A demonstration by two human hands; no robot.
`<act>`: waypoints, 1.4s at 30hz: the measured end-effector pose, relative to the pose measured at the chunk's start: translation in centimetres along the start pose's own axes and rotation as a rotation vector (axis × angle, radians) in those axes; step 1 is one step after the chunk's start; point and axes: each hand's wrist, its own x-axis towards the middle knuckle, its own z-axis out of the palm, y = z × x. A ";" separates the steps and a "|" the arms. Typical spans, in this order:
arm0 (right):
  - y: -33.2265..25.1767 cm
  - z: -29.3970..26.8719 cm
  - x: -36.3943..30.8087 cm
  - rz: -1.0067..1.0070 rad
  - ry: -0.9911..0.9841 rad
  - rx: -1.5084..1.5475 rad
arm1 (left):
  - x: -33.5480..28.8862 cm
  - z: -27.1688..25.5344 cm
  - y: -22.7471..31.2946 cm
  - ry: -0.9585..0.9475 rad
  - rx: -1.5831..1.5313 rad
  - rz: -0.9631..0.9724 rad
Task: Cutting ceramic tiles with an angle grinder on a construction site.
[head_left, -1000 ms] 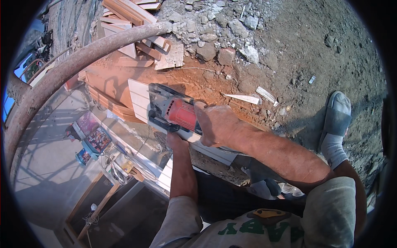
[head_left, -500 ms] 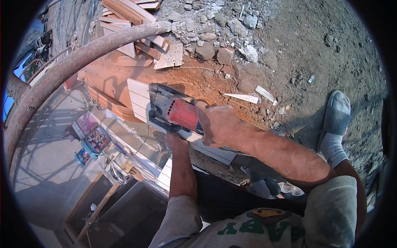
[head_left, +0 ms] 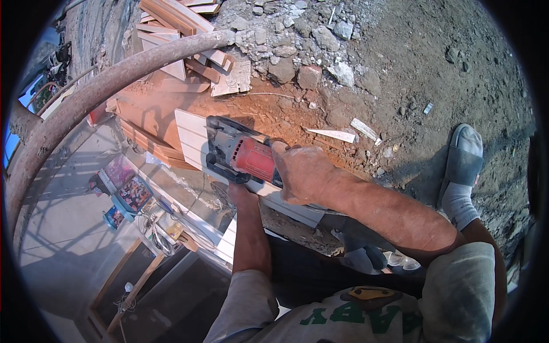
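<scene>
My right hand [head_left: 306, 171] is closed around the rear of a red and black handheld circular saw [head_left: 254, 159]. The saw's dark base rests across a long, pale, grooved board [head_left: 193, 140], and its blade cannot be seen. At the board's near edge, just below the saw, my left hand [head_left: 243, 195] grips the board, with its fingers mostly hidden underneath. Beyond the saw, orange-brown dust covers the ground and hangs hazily over nearby wood pieces.
A thick curved pipe [head_left: 114, 71] arches across the left. Wood offcuts [head_left: 183, 23] are piled at the far left-centre, beside broken stones [head_left: 309, 77]. White slivers [head_left: 334, 135] lie beyond my right hand. Tangled cable [head_left: 160, 234] and a blue-edged box [head_left: 132, 194] stand lower left.
Hardly anything differs: the view has shifted very slightly, and both hands keep their holds on the saw and the board.
</scene>
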 end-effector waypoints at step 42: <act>0.6 -0.3 -2.0 0.034 -0.043 -0.076 | -1.3 1.5 0.4 -0.039 -0.076 0.024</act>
